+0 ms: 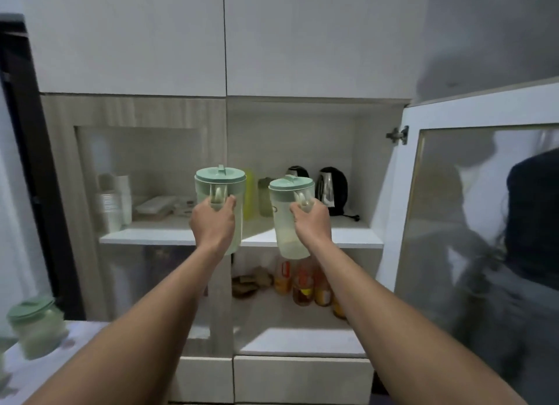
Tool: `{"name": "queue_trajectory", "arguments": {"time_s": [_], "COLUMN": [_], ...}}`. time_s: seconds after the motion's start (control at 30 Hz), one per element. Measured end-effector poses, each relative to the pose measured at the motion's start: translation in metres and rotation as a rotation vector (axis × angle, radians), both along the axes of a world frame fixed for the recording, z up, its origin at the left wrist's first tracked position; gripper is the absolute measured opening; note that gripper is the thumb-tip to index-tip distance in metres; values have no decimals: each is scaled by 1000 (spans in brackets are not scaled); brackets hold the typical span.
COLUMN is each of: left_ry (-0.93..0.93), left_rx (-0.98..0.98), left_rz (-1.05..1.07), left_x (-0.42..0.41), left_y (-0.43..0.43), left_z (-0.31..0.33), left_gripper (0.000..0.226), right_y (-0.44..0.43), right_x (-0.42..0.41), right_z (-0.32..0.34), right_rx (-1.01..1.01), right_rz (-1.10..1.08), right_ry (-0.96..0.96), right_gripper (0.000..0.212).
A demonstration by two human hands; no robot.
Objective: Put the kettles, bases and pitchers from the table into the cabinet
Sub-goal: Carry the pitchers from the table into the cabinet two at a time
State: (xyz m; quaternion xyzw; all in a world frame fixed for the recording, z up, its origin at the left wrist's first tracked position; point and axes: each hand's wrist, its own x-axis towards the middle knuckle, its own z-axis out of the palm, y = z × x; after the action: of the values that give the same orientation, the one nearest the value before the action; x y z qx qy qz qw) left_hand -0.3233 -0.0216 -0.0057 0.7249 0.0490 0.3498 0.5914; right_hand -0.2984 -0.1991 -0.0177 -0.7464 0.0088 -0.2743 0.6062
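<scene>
Pitchers of pale translucent plastic with mint-green lids are held up before the open cabinet, one in each fist. The left hand (213, 223) is wrapped round the handle of the left pitcher (220, 176). The right hand (311, 223) is wrapped round the handle of the right pitcher (284, 217), which hangs a little lower and slightly tilted. Both are in the air, their bases about level with the edge of the white shelf board (348, 235) just beyond the knuckles.

To land them well, I would lift each base clear of that edge, push forward, then set it down flat. Beyond the right hand stands a black-and-steel electric kettle (331, 189) with a second behind it, so that pitcher wants the bare board in front. The left pitcher hangs before the cabinet's centre post and probably needs shifting rightward, short of the yellow-green bottle (249, 192). Well below and left of the left hand, a third green-lidded pitcher (34, 326) stands on the table (75, 344).
</scene>
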Motion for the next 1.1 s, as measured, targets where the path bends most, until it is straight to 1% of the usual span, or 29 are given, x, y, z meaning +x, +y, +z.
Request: {"name": "queue_trajectory", "arguments": {"time_s": [0.17,0.3,0.47,0.57,0.7,0.87,1.1], "left_ry": [24,30,5,19,37,89,140], "left_rx": [-10,-13,-34,-33,-18,-58,-64], "left_rz": [-97,-186,-275,-329,-382,-478,-531], "left_x": [27,61,115,151,200,254,332], "left_y": [-45,-71,-95,-109,-124,-152,-191], "left_z": [-2,-3,-1,3,2,-12,-33], "left_gripper": [24,23,19,19,23,23,27], "right_y": [-41,-68,-94,-109,-126,-148,-180], "right_x": [18,44,81,108,141,183,251], "right_z": [-5,-5,-5,0,5,-8,-24], "right_rx": [8,21,37,59,88,96,120], "right_rz": [-57,-111,-184,-225,-288,-329,-353], "right_ry": [12,5,-12,-10,-19,26,63], "right_gripper": [10,13,12,10,13,14,16]}}
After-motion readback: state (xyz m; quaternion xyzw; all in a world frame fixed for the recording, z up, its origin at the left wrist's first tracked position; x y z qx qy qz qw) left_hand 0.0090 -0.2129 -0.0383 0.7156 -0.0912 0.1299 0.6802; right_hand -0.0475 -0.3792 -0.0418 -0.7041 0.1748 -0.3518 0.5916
